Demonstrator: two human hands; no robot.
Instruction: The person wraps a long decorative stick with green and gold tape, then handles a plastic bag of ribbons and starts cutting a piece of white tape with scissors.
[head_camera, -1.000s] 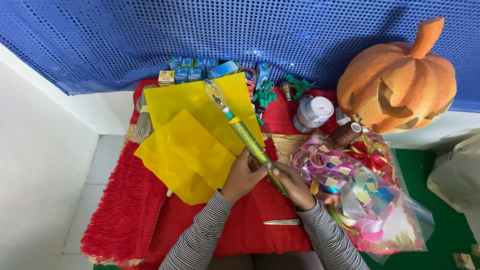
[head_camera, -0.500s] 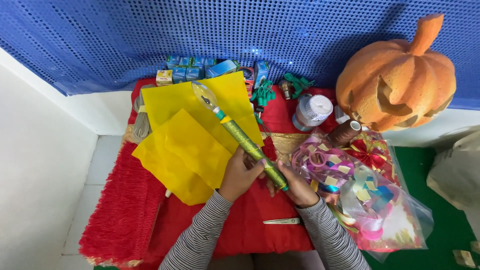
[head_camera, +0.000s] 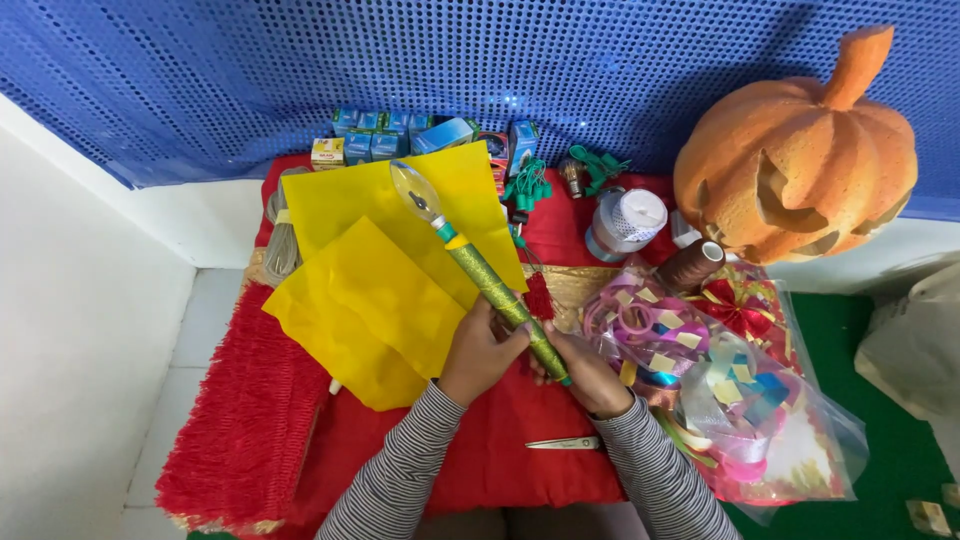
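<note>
Nearest to you, on the red fringed cloth (head_camera: 250, 440), a pair of scissors (head_camera: 565, 442) is lying untouched between your two striped sleeves. Just beyond it, your left hand (head_camera: 480, 350) is closing its fingers around the middle of the green glitter-wrapped stick (head_camera: 500, 295), while your right hand (head_camera: 590, 372) is pinching the lower end, fingers curled tight; neither hand is holding anything else. The stick is slanting up and to the left over the yellow paper sheets (head_camera: 380, 290), and its clear bulb tip (head_camera: 415, 190) is now sitting further left and lower on the upper sheet than it was a second ago, while your grip is staying in nearly the same spot. That suggests you are swinging or rotating the stick about your hands rather than shifting it along the cloth, probably working the wrapping round it.

To your right, a clear bag of coloured ribbons (head_camera: 720, 390) is resting just beside your right hand. Further off, a white lidded jar (head_camera: 625, 222), a brown thread spool (head_camera: 692, 265) and a tangle of green wired lamps (head_camera: 530, 185) are lying on the cloth. Farthest away, small blue boxes (head_camera: 400, 135) are lining the blue perforated wall (head_camera: 300, 70), with an orange carved pumpkin (head_camera: 800, 165) at the right.
</note>
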